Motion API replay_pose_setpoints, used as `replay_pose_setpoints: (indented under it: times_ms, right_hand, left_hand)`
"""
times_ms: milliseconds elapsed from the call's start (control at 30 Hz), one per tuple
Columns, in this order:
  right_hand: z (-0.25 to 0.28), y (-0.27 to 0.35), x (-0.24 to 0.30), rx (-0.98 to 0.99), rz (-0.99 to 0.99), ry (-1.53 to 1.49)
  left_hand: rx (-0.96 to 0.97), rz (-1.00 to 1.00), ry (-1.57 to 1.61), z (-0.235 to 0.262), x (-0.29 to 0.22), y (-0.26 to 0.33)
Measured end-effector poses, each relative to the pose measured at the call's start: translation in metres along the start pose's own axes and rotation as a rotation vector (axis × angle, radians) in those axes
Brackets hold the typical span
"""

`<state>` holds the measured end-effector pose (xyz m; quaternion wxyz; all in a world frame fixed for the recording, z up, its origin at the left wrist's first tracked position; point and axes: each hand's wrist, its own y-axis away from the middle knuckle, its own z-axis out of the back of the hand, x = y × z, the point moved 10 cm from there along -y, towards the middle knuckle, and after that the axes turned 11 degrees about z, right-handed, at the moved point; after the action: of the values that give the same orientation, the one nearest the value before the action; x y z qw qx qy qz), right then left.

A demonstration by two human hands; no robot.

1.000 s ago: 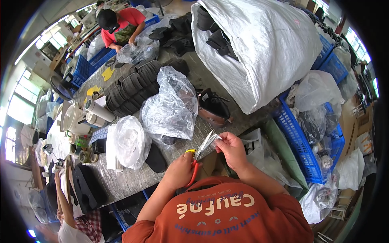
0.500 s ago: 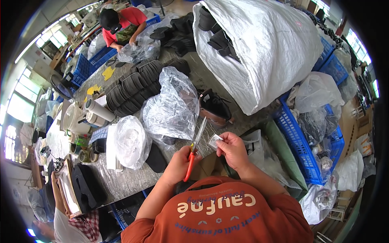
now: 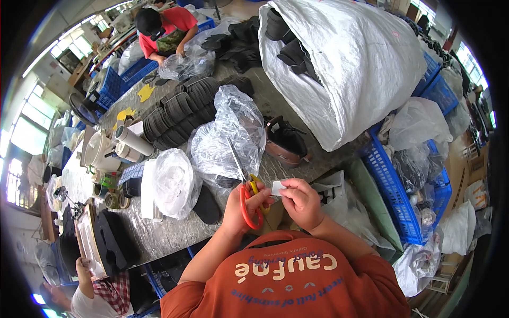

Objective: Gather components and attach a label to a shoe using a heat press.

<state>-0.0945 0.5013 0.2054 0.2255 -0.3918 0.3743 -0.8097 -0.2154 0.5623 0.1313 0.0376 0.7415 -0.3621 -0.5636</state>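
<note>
Head cam: L hand (image 3: 234, 210) w/ metal scissors (image 3: 243, 196); R hand (image 3: 302, 202), flat wht tag (image 3: 277, 188).

the left hand (image 3: 237, 211) covers part of the scissors (image 3: 244, 197). the right hand (image 3: 302, 204) hides one edge of the label (image 3: 277, 187); any print is too small to read. what the clear bag (image 3: 228, 139) holds is lost behind crumpled plastic. the top edge cuts off the sack (image 3: 360, 69), its depths hidden; the bottom edge cuts the shirt (image 3: 286, 289) and a person (image 3: 101, 297) at left.
</note>
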Motion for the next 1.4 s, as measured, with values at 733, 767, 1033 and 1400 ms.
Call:
replay_pose_setpoints:
  times_ms: [733, 767, 1033, 1400]
  right_hand:
    - [-0.032, 0.048, -0.077, -0.277, -0.932, -0.988]
    - [-0.027, 0.046, -0.079, -0.305, -0.914, -1.003]
    - [-0.021, 0.044, -0.085, -0.356, -0.865, -1.055]
    - [-0.029, 0.047, -0.082, -0.277, -0.848, -1.047]
  left_hand:
    - [-0.137, -0.197, -0.734, -0.002, -0.008, 0.01]
    - [-0.118, -0.191, -0.888, -0.004, -0.003, 0.011]
    - [-0.08, -0.169, -1.215, -0.014, 0.019, 0.02]
    - [-0.13, -0.199, -1.282, -0.016, 0.01, 0.02]
